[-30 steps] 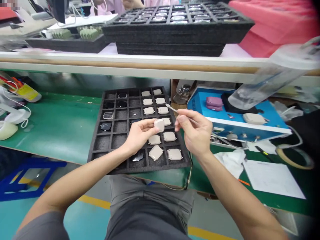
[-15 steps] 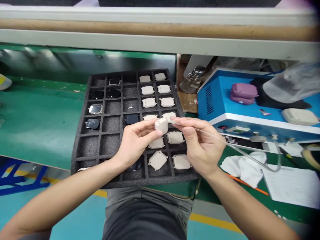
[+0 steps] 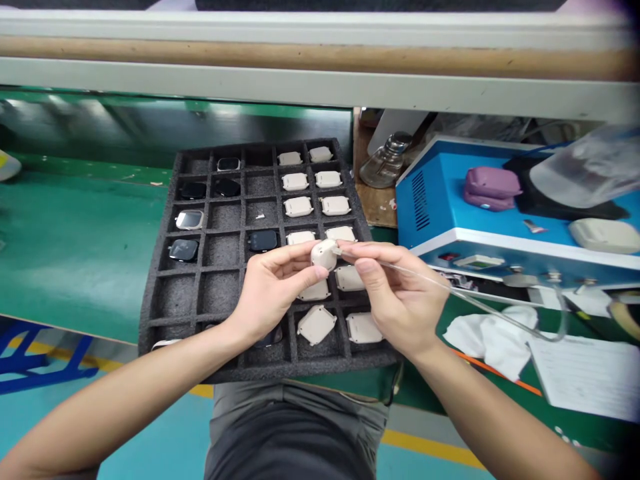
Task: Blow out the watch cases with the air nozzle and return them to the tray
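Between thumb and fingers, my left hand pinches a small cream watch-shaped case above the tray. My right hand is closed on the end of a thin clear tube, whose whitish tip touches or nearly touches the case's right side. Beneath both hands lies a dark grey foam tray divided into compartments. Cream cases fill much of its two right columns, one of them turned diagonally. Black watch bodies and a silver-edged one sit further left.
A blue machine on the right carries a purple case and a cream case. Behind the tray stands a glass bottle. White cloth and paper lie at right. A shelf edge crosses above.
My right hand has moved slightly left and down, bringing the tube's tip up to the cream case. The case has tilted a little in my left hand. The view has shifted slightly.
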A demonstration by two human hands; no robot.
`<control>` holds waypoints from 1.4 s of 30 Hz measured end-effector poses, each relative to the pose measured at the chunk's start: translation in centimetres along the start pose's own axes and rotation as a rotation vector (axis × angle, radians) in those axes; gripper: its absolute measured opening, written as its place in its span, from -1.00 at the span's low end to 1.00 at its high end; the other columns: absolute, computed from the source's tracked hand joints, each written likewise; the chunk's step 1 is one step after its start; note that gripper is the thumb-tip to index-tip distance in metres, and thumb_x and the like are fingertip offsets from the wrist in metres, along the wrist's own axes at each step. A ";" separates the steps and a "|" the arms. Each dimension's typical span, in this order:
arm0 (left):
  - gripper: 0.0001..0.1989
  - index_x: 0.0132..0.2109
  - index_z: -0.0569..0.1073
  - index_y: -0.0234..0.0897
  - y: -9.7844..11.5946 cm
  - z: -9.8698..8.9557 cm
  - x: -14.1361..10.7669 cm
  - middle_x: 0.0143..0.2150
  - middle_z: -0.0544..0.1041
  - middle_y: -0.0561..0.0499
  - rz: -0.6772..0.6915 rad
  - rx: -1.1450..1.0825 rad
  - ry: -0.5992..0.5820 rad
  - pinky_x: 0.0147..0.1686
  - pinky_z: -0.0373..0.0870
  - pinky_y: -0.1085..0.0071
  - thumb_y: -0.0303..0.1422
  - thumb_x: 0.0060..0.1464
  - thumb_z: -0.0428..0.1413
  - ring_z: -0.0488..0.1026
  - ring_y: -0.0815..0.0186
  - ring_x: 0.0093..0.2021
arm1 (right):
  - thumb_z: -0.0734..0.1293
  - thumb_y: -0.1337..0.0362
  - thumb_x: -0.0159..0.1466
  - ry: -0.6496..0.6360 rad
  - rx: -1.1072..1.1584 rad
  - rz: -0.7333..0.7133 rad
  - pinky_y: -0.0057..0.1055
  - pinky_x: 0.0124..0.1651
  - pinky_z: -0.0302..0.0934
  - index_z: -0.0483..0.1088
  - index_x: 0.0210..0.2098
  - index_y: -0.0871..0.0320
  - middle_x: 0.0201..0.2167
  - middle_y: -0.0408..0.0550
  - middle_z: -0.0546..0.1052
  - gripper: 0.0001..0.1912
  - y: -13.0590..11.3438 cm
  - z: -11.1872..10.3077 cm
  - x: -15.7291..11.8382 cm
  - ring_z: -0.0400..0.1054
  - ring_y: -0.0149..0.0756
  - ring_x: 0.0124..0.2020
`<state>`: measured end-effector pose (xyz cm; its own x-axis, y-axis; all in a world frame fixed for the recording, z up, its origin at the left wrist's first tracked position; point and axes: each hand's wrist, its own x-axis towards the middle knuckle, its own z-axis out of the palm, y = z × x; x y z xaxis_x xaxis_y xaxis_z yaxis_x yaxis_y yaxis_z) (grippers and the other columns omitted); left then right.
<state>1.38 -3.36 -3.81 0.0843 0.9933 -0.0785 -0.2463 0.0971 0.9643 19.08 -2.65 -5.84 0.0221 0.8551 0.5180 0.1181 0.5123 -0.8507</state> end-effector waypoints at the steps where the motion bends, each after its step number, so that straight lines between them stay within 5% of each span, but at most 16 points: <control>1: -0.65 -0.03 0.69 -0.19 0.0 0.0 0.0 -0.03 0.71 -0.03 -0.002 -0.001 0.000 0.05 0.57 0.33 -0.40 -0.01 0.43 0.66 0.19 -0.04 | 0.38 0.39 0.37 -0.002 -0.002 0.003 -0.28 -0.01 0.54 0.59 -0.10 0.07 -0.11 -0.04 0.69 -0.83 0.0 0.0 0.0 0.62 -0.22 -0.08; 21: -0.60 -0.01 0.68 -0.21 0.0 0.1 0.0 -0.02 0.71 -0.09 -0.027 0.025 0.014 0.09 0.56 0.17 -0.32 -0.04 0.44 0.65 0.08 -0.01 | 0.38 0.31 0.38 -0.020 0.010 0.024 -0.13 0.02 0.55 0.58 -0.13 0.07 -0.11 0.00 0.68 -0.88 0.3 0.0 0.0 0.61 -0.15 -0.08; 42: -0.51 0.01 0.68 -0.20 0.5 0.0 0.6 0.00 0.70 -0.10 -0.043 0.213 0.119 0.03 0.61 0.23 -0.24 -0.12 0.48 0.66 0.07 -0.03 | 0.35 0.25 0.39 -0.049 0.063 -0.036 -0.25 -0.03 0.54 0.57 -0.18 0.06 -0.17 0.00 0.68 -0.87 0.6 0.2 1.5 0.60 -0.23 -0.10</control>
<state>1.25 -2.72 -3.34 -0.0268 0.9902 -0.1372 -0.0344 0.1363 0.9901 19.02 -1.09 -5.61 -0.0303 0.8381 0.5446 0.0555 0.5454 -0.8363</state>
